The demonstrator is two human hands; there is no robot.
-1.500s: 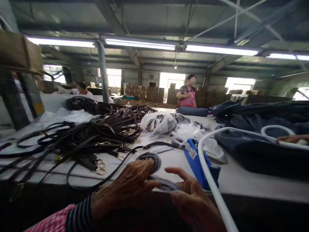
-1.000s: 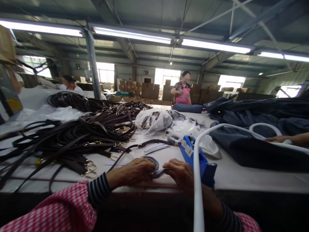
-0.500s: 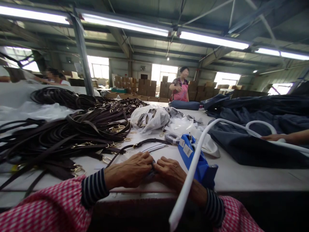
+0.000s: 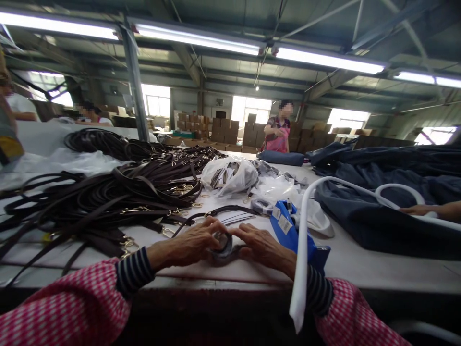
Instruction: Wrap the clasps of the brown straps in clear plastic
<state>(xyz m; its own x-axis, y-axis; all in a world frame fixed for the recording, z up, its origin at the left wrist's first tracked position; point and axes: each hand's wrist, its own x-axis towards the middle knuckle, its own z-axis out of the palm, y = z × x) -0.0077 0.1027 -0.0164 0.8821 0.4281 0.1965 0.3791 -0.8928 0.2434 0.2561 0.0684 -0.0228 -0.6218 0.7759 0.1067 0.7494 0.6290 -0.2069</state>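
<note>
Above the table's front edge, my left hand [image 4: 185, 245] curls its thumb and fingers round a greyish ring that looks like a roll of tape [image 4: 225, 249]. From the other side my right hand [image 4: 264, 245] has its fingertips at the roll's right edge, with the thumb below. A blue tape dispenser [image 4: 284, 223] with white labels is just beyond my right hand. In front of the dispenser and my right forearm hangs the end of a white tube [image 4: 303, 230]. A thin dark strap [image 4: 223, 210] lies behind the hands.
Dark straps with metal clips [image 4: 108, 197] are heaped on the left. A clear bag [image 4: 230, 175] sits mid-table. Dark blue fabric [image 4: 360, 221] covers the right, where another person's hand [image 4: 419, 210] holds the tube. A co-worker [image 4: 279, 127] stands across the table.
The closed fists have loosened and the fingers have spread, so the round roll between them now shows. The white tube's end has swung right, and the view has shifted slightly left.
</note>
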